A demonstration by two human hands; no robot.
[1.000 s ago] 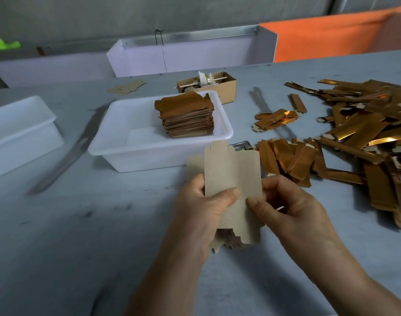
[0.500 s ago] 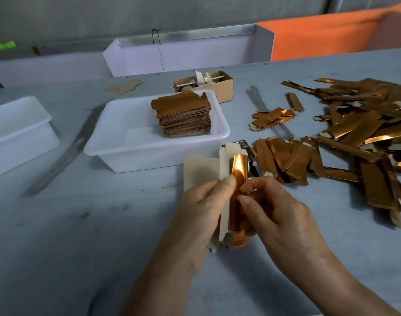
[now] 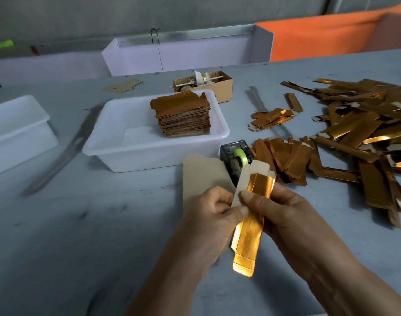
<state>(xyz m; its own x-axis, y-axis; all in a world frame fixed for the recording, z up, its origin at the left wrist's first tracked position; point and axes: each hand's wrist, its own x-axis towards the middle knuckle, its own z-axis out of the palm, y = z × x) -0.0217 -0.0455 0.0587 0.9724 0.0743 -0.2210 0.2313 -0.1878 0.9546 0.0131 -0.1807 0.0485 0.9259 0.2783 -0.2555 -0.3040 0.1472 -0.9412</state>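
Observation:
Both hands hold one flat box blank [image 3: 248, 226], gold foil on one face and plain brown card on the other, folded lengthwise over the grey table. My left hand [image 3: 208, 215] grips its left panel, whose brown flap sticks up behind the fingers. My right hand [image 3: 283, 213] pinches the folded gold strip with the thumb on top. A small tape dispenser [image 3: 237, 158] with a green roll stands just behind the blank.
A white tub [image 3: 117, 153] holds a stack of gold blanks [image 3: 183, 116]. Folded gold pieces [image 3: 354, 137] lie heaped at right. A second white tub [image 3: 17, 128] sits at left, a cardboard box [image 3: 220, 87] and white trays behind.
The blank was flat with its brown side toward me; now a panel is folded over, the gold face shows, and my hands have lowered it slightly, uncovering the tape dispenser.

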